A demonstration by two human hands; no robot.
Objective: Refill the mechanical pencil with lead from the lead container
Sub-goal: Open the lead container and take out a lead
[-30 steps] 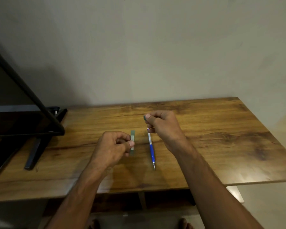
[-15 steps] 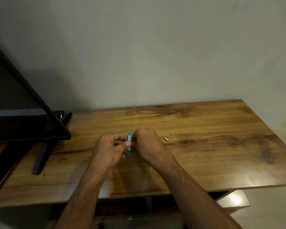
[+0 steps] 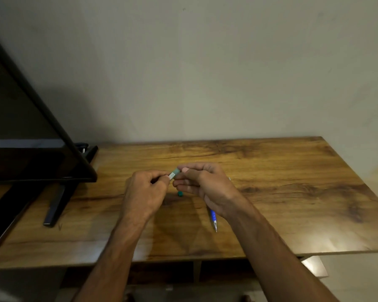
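Head view. I see both hands up over the middle of the table (image 3: pixel 292 192), close together, not resting on it.

The left hand (image 3: pixel 145 192) is curled, with its thumb and forefinger pinching the container (image 3: pixel 174 173) at its near end. The container is green with a white label. It is tilted, with the far end pointing up and right towards the right hand (image 3: pixel 207 186). It is off the table, held between the two hands.

The right hand's fingers are curled, and its thumb tip sits right at the container's free end. I can't tell if it touches. This hand also holds the pencil (image 3: pixel 213 216). Most of the barrel is hidden under the palm. Only the blue grip and metal tip stick out below the heel of the hand, pointing down towards me, just above the wood.

A small green cap (image 3: pixel 180 194) lies on the table under the hands, apart from the container. I can't tell whether the container's end is open; it's too small and blurred.

A black monitor (image 3: pixel 26 158) stands on its legs at the left end of the table, well apart from the hands. There's a plain wall (image 3: pixel 205 73) behind.
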